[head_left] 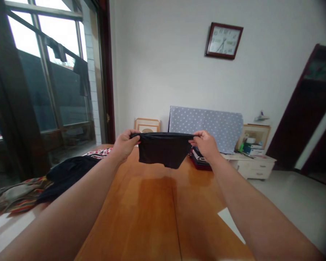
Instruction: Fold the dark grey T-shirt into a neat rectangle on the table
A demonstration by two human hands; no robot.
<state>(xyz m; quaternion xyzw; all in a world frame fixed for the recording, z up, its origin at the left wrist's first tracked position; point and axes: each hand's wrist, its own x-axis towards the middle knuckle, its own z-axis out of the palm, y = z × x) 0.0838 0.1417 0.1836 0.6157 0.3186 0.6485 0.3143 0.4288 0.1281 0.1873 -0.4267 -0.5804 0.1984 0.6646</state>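
Both of my arms reach forward over the wooden table [149,224]. Stretched between my hands is a pair of black underpants [164,150], held up by the top edge and hanging above the tabletop. My left hand [124,145] pinches one end of that edge, fingers closed on the cloth. At the other end, my right hand [207,145] grips the opposite corner between thumb and fingers. The lower edge of the cloth hangs unevenly, lowest toward the right. Behind my right hand, partly hidden by it, is a stack of folded clothes [198,156].
A dark garment [73,170] and a striped garment [21,195] lie heaped at the left. White paper [230,223] rests on the table near my right forearm. Beyond stand a low white cabinet [256,168] and something under a grey-blue dotted cloth [206,123].
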